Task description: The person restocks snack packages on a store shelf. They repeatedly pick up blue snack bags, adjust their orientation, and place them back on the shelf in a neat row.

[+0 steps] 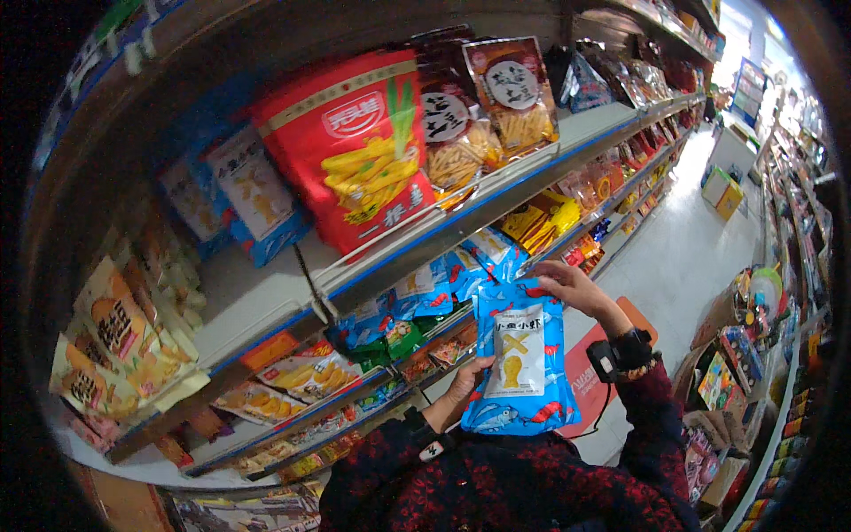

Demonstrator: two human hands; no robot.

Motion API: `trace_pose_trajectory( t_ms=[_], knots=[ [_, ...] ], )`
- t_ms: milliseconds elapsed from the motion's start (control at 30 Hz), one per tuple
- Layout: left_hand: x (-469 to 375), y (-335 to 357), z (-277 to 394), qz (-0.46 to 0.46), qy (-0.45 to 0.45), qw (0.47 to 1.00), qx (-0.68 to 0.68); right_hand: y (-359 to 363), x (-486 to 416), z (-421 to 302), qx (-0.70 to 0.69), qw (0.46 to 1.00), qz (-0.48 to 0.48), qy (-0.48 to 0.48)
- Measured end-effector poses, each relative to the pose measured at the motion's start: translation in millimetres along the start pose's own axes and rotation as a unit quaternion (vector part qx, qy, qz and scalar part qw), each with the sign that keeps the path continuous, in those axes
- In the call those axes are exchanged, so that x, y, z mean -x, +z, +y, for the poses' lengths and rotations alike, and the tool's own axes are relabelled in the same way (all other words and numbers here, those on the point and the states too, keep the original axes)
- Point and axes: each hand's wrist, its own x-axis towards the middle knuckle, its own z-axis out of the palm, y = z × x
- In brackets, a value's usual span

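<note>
A blue snack bag (520, 359) with a white front panel and fish and shrimp pictures is upright before my chest. My left hand (459, 392) grips its left edge, thumb on the front. At the top right corner of the bag is my right hand (565, 286), its fingers bent over the upper edge; whether they pinch it is hard to tell. Similar blue bags (425, 289) lie on the shelf just behind. Above them, a large red snack bag (359, 146) stands beside brown snack bags (515, 93).
Shelf edges (465, 223) with a wire rail run diagonally across the view. Cream-coloured snack bags (126, 339) stand at the left. Opened cartons of goods (721, 386) line the aisle at the right, and a yellow-green box (723, 193) sits on the floor farther off.
</note>
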Motion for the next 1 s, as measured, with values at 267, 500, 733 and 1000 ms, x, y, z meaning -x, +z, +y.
trace_pose_trajectory(
  t_ms=[267,500,733,1000],
  knots=[
    [-121,-34,19,0.068,0.124,0.980,-0.138,-27,135,134,-0.406,0.844,0.277,0.214],
    [-207,4,90,0.028,0.136,0.989,0.049,2,243,250,-0.504,0.714,0.392,0.288],
    [-266,-29,122,0.278,0.422,0.696,-0.510,1,279,285,-0.547,0.694,0.385,0.267],
    [-332,-92,134,0.322,0.393,0.517,-0.689,0,281,300,-0.540,0.677,0.408,0.289]
  ],
)
